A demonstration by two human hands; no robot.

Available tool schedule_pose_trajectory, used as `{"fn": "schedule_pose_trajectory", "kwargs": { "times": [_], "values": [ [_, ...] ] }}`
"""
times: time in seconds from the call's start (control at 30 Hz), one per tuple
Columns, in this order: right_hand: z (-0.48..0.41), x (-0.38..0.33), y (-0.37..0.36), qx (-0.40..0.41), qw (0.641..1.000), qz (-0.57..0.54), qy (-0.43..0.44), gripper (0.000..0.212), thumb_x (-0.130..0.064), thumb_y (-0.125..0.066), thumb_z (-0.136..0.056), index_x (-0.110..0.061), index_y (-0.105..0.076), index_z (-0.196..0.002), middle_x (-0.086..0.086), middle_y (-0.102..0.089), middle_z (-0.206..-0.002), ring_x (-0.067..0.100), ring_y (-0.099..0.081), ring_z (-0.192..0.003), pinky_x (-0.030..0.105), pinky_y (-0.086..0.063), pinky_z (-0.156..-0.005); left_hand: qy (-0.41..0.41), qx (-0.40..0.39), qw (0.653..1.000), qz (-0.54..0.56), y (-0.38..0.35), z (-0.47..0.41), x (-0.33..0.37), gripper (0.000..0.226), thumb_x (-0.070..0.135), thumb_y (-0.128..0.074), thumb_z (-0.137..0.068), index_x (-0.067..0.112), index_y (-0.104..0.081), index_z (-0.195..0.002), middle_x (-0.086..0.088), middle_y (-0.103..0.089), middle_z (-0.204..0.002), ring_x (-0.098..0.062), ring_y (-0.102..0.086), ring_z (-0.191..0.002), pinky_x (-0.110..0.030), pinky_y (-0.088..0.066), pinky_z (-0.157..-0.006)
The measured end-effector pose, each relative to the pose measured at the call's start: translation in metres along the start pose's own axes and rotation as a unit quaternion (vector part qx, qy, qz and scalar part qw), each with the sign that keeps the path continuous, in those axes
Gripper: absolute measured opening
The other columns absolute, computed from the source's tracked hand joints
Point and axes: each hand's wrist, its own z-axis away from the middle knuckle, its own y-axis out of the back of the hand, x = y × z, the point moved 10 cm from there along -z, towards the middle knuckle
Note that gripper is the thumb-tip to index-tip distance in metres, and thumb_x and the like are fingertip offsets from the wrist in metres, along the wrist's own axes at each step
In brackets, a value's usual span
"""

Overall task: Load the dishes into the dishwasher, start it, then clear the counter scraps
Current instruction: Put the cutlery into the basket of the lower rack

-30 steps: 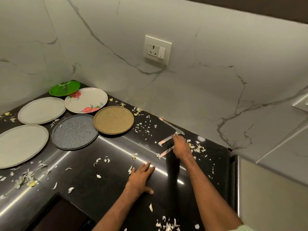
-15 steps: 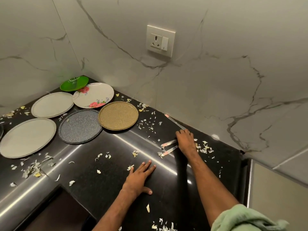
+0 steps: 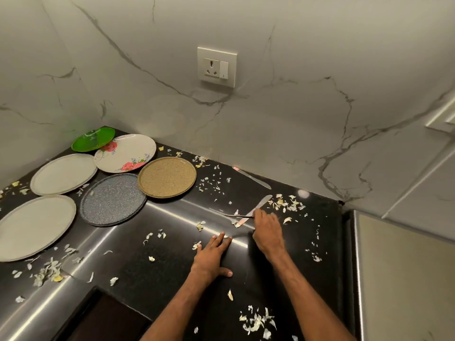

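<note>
Several plates lie flat on the black counter (image 3: 172, 254) at the left: a green plate (image 3: 93, 139), a floral plate (image 3: 125, 152), two pale plates (image 3: 63, 174) (image 3: 34, 226), a grey speckled plate (image 3: 113, 199) and a tan plate (image 3: 167, 177). My right hand (image 3: 267, 230) grips a table knife (image 3: 261, 204) and lifts it off the counter; a second thin utensil (image 3: 236, 215) sticks out leftward from the same hand. Another knife (image 3: 252, 177) lies by the wall. My left hand (image 3: 213, 257) rests flat on the counter, palm down, fingers spread. Pale vegetable scraps (image 3: 288, 205) are scattered around.
A marble wall with a socket (image 3: 216, 67) backs the counter. A dark recess (image 3: 103, 318) opens at the counter's front left. The counter ends at the right against a pale panel (image 3: 403, 279). More scrap piles lie at the front (image 3: 257, 321) and the left (image 3: 48, 269).
My right hand drew back from the wall and closed on the cutlery near it, raising a knife. The left hand stayed flat on the counter. The camera tilted slightly.
</note>
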Motion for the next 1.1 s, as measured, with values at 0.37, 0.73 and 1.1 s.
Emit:
{"fn": "schedule_pose_trajectory", "kwargs": {
  "times": [0.37, 0.73, 1.1],
  "values": [
    [0.136, -0.009, 0.047, -0.002, 0.994, -0.041, -0.097, 0.009, -0.026, -0.055, -0.097, -0.021, -0.059, -0.103, -0.004, -0.069, -0.095, 0.020, -0.068, -0.081, 0.034, -0.053, -0.070, -0.147, 0.140, 0.977, 0.060, 0.055, 0.026, 0.042, 0.086, 0.038, -0.072, -0.087, 0.025, -0.022, -0.155, -0.001, -0.039, -0.150, -0.022, -0.049, -0.130, -0.039, -0.047, -0.102],
    [0.317, 0.011, 0.063, -0.038, 0.954, -0.153, -0.255, 0.034, -0.057, -0.047, -0.094, -0.025, -0.055, -0.087, -0.004, -0.066, -0.085, 0.016, -0.062, -0.083, 0.037, -0.048, -0.071, -0.368, 0.073, 0.924, -0.080, -0.033, 0.124, 0.117, 0.026, 0.044, -0.051, -0.098, 0.043, -0.061, -0.122, 0.014, -0.066, -0.121, -0.018, -0.063, -0.112, -0.036, -0.050, -0.082],
    [0.496, 0.063, 0.084, 0.082, 0.856, -0.293, -0.417, 0.021, -0.032, -0.061, -0.097, -0.020, -0.072, -0.084, -0.003, -0.069, -0.068, 0.011, -0.064, -0.057, 0.037, -0.055, -0.062, -0.291, -0.009, 0.940, 0.176, -0.106, 0.192, 0.162, 0.011, 0.036, -0.074, -0.085, 0.036, -0.072, -0.074, 0.026, -0.068, -0.069, 0.006, -0.064, -0.062, -0.028, -0.056, -0.067]
  ]
}}
